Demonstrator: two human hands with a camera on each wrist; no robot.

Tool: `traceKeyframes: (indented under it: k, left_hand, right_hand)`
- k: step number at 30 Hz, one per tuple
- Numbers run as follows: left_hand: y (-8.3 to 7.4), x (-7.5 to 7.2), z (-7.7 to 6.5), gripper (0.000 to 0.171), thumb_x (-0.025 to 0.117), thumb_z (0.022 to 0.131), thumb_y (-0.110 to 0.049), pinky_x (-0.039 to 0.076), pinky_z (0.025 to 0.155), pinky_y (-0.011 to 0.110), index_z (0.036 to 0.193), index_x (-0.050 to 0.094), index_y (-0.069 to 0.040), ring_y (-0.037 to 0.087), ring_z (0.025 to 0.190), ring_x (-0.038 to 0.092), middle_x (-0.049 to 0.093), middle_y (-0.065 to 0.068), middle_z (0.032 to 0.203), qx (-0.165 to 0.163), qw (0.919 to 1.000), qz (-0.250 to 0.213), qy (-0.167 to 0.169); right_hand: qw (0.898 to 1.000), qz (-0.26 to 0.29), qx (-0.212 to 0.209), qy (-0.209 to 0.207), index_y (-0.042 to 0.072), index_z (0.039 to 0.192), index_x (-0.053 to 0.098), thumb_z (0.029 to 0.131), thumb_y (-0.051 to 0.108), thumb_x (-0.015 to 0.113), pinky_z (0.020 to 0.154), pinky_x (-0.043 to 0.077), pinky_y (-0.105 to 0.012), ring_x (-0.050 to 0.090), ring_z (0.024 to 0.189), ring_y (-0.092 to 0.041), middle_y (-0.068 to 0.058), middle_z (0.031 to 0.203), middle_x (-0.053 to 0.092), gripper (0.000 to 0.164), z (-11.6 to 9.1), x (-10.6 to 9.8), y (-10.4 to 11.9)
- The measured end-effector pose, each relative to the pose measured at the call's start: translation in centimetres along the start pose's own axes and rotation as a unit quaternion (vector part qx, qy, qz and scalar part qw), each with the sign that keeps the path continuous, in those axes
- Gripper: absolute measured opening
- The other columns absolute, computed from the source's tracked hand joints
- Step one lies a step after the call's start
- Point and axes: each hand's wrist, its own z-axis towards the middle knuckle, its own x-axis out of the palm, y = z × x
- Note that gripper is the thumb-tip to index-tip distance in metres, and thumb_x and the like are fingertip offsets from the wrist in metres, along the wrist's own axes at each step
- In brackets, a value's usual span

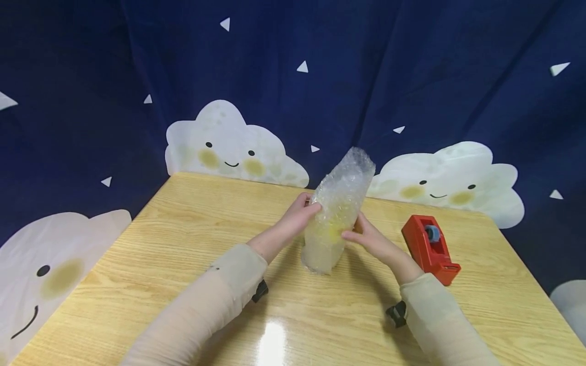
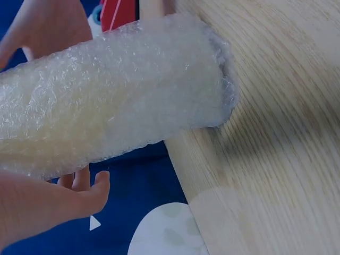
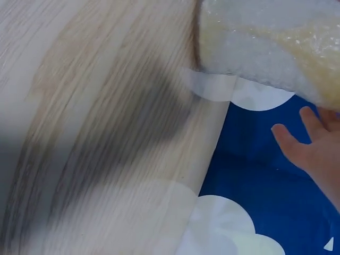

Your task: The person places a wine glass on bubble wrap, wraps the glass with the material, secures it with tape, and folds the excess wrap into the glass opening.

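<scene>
A tall bundle of clear bubble wrap (image 1: 336,218) leans to the right in the middle of the table, something yellowish showing through it. Whether its lower end touches the wood I cannot tell. My left hand (image 1: 299,216) grips its left side, thumb at the front and fingers passing behind. On the other side my right hand (image 1: 368,239) holds it lower down, thumb towards the front, fingers partly hidden behind the wrap. The left wrist view shows the bundle's rounded, folded end (image 2: 223,79); in the right wrist view the right hand (image 3: 319,149) is at its edge.
A red tape dispenser (image 1: 428,249) with a blue roll stands to the right of my right hand. The wooden table (image 1: 220,213) ends at a dark blue curtain (image 1: 274,40) with white clouds and triangles. Dark wrist devices (image 1: 397,314) sit under both cuffs.
</scene>
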Motion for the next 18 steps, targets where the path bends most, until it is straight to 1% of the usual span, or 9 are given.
traceKeyframes:
  k: [1, 3, 4, 5, 8, 11, 14, 17, 18]
  left_hand:
    - [0.0, 0.0, 0.0, 0.042, 0.047, 0.084, -0.013, 0.044, 0.089, 0.031, 0.122, 0.045, 0.004, 0.021, 0.099, 0.051, 0.054, 0.018, 0.117, -0.005, 1.0, 0.001, -0.002]
    - [-0.1, 0.0, 0.0, 0.043, 0.047, 0.084, -0.014, 0.044, 0.089, 0.032, 0.124, 0.045, 0.003, 0.021, 0.099, 0.051, 0.053, 0.018, 0.118, -0.013, 0.9999, 0.003, -0.005]
    - [-0.2, 0.0, 0.0, 0.043, 0.047, 0.085, -0.014, 0.044, 0.09, 0.032, 0.124, 0.045, 0.003, 0.022, 0.1, 0.051, 0.053, 0.018, 0.118, -0.015, 0.9999, 0.005, -0.006]
    - [-0.2, 0.0, -0.1, 0.044, 0.048, 0.085, -0.014, 0.044, 0.09, 0.032, 0.125, 0.045, 0.003, 0.022, 0.1, 0.051, 0.053, 0.018, 0.119, -0.015, 0.9998, 0.004, -0.007]
    - [-0.2, 0.1, -0.1, 0.044, 0.048, 0.085, -0.015, 0.044, 0.09, 0.033, 0.126, 0.044, 0.003, 0.023, 0.101, 0.051, 0.053, 0.018, 0.12, -0.015, 0.9999, 0.003, -0.007]
    - [-0.2, 0.1, -0.1, 0.045, 0.048, 0.085, -0.014, 0.045, 0.089, 0.032, 0.126, 0.044, 0.003, 0.022, 0.099, 0.051, 0.053, 0.018, 0.119, -0.014, 0.9999, 0.001, -0.006]
    - [-0.2, 0.0, -0.1, 0.044, 0.048, 0.085, -0.014, 0.044, 0.088, 0.031, 0.126, 0.044, 0.003, 0.021, 0.097, 0.05, 0.052, 0.017, 0.118, -0.017, 0.9998, 0.004, -0.008]
    - [-0.1, 0.0, 0.0, 0.045, 0.048, 0.085, -0.014, 0.043, 0.09, 0.032, 0.127, 0.044, 0.002, 0.021, 0.098, 0.05, 0.052, 0.017, 0.118, -0.021, 0.9997, 0.006, -0.009]
    - [-0.1, 0.0, -0.1, 0.045, 0.048, 0.086, -0.014, 0.043, 0.091, 0.033, 0.127, 0.043, 0.002, 0.021, 0.098, 0.05, 0.052, 0.016, 0.119, -0.022, 0.9997, 0.007, -0.009]
  right_hand:
    - [1.0, 0.016, -0.001, 0.006, 0.0, 0.147, 0.008, 0.097, 0.045, 0.041, 0.107, 0.026, -0.053, 0.031, 0.133, -0.021, -0.027, 0.148, 0.022, 0.074, 0.0, -0.1, 0.1]
    - [0.998, 0.053, 0.003, 0.012, -0.001, 0.148, 0.003, 0.097, 0.057, 0.019, 0.107, 0.024, -0.05, 0.031, 0.129, -0.006, -0.028, 0.15, 0.015, 0.079, 0.0, -0.1, 0.5]
    - [0.998, 0.065, 0.006, 0.009, -0.001, 0.148, 0.002, 0.095, 0.062, 0.011, 0.105, 0.024, -0.048, 0.033, 0.125, 0.0, -0.029, 0.151, 0.014, 0.083, 0.1, -0.1, 0.8]
    - [0.997, 0.081, 0.011, 0.007, -0.001, 0.148, 0.002, 0.093, 0.064, 0.007, 0.104, 0.026, -0.047, 0.036, 0.118, 0.004, -0.029, 0.15, 0.015, 0.085, 0.2, -0.1, 1.0]
    - [0.992, 0.113, 0.047, -0.01, 0.004, 0.149, 0.0, 0.092, 0.067, 0.008, 0.104, 0.026, -0.045, 0.04, 0.111, 0.005, -0.027, 0.15, 0.017, 0.085, 0.4, 0.0, 2.0]
    - [0.988, 0.129, 0.08, -0.024, 0.004, 0.149, 0.005, 0.094, 0.063, 0.014, 0.105, 0.027, -0.047, 0.041, 0.11, 0.002, -0.02, 0.146, 0.027, 0.08, 0.6, 0.0, 2.7]
    - [0.983, 0.142, 0.108, -0.031, 0.004, 0.147, 0.012, 0.097, 0.055, 0.019, 0.106, 0.027, -0.047, 0.043, 0.107, 0.002, -0.004, 0.132, 0.041, 0.072, 0.8, 0.1, 3.2]
    - [0.98, 0.153, 0.124, -0.031, 0.003, 0.143, 0.02, 0.099, 0.047, 0.023, 0.105, 0.029, -0.046, 0.046, 0.104, 0.003, 0.012, 0.115, 0.046, 0.062, 1.0, 0.2, 3.5]
    - [0.979, 0.153, 0.129, -0.032, 0.002, 0.142, 0.022, 0.099, 0.044, 0.024, 0.105, 0.03, -0.046, 0.047, 0.102, 0.003, 0.015, 0.111, 0.047, 0.06, 1.1, 0.3, 3.5]
